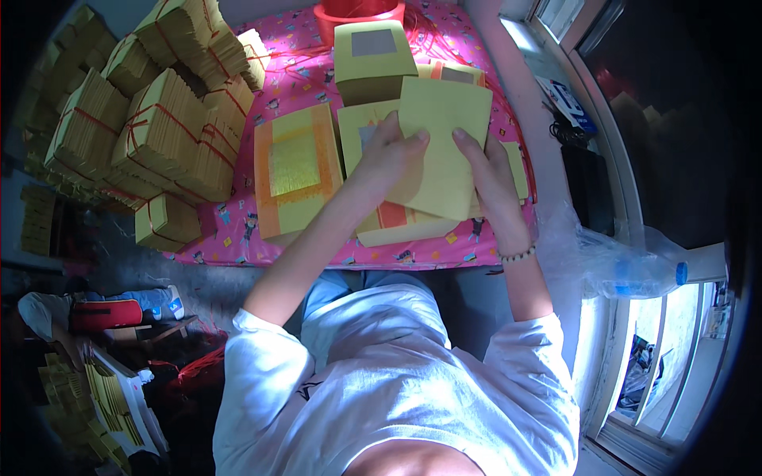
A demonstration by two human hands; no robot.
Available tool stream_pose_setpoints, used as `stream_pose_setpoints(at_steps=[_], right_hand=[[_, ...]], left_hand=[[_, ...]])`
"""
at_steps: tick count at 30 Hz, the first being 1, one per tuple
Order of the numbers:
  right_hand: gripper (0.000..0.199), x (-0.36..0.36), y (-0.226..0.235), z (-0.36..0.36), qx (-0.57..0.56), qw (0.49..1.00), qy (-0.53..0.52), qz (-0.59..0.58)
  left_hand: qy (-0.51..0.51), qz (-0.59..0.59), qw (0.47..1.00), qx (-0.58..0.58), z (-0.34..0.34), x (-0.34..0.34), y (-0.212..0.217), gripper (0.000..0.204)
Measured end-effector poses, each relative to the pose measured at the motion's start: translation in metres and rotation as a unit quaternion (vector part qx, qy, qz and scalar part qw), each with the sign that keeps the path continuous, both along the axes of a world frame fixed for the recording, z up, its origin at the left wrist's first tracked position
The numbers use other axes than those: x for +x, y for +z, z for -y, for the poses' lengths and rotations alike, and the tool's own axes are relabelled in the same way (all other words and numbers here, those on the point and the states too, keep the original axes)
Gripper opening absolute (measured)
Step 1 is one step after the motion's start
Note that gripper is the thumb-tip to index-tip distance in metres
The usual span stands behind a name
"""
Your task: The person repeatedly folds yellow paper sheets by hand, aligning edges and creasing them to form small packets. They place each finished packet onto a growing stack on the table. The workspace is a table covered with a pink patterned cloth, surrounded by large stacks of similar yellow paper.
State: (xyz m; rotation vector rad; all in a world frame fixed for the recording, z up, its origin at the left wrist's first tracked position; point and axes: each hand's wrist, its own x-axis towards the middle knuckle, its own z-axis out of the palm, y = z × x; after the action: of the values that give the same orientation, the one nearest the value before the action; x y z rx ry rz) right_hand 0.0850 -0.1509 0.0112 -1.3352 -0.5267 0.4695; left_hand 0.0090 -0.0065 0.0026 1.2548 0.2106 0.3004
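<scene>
Between my two hands is a yellow sheet of paper (446, 119), tilted over the stacks at the middle of the table; whether it is one sheet or a thin bundle I cannot tell. My left hand (390, 159) grips its left side, thumb on top. On the right side my right hand (494, 173) holds it the same way, fingers partly hidden. Under the sheet lies a yellow paper stack (397, 235) with an orange-red band, partly covered. To the left is another stack (267, 151) with orange stripes and a gold square. Behind the sheet stands a taller yellow stack (377, 67) with a grey patch.
Bundles of yellow paper (159, 119) tied with red string pile up on the left, with a small tied bundle (168, 220) at the table's corner. A red tub (357, 9) and red strings (444, 47) lie at the back. A plastic bottle (647, 274) rests right.
</scene>
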Motion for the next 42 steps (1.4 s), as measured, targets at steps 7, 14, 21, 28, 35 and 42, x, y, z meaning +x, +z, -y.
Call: stream_pose_setpoints(at_steps=[7, 14, 21, 28, 35, 42], right_hand=[[0.026, -0.016, -0.004, 0.018, 0.018, 0.999, 0.007, 0.027], [0.019, -0.025, 0.001, 0.027, 0.057, 0.996, -0.015, 0.068], [0.012, -0.019, -0.004, 0.034, 0.068, 0.993, -0.046, 0.085], [0.014, -0.018, -0.009, 0.04, 0.054, 0.994, -0.043, 0.09], [0.013, -0.034, -0.001, 0.044, 0.037, 0.998, 0.007, 0.05], [0.019, -0.035, -0.013, 0.05, 0.016, 0.997, 0.048, 0.065]], left_hand=[[0.044, 0.118, 0.989, 0.08, 0.018, -0.027, 0.001, 0.038], [0.024, 0.114, 0.991, 0.059, 0.023, -0.047, 0.004, 0.039], [0.006, 0.079, 0.996, 0.033, 0.023, -0.057, 0.003, 0.037], [-0.021, 0.069, 0.996, 0.043, 0.019, -0.06, 0.001, 0.039], [-0.011, 0.061, 0.997, 0.033, 0.02, -0.061, 0.004, 0.043], [-0.033, 0.032, 0.999, 0.02, 0.018, -0.058, 0.01, 0.045]])
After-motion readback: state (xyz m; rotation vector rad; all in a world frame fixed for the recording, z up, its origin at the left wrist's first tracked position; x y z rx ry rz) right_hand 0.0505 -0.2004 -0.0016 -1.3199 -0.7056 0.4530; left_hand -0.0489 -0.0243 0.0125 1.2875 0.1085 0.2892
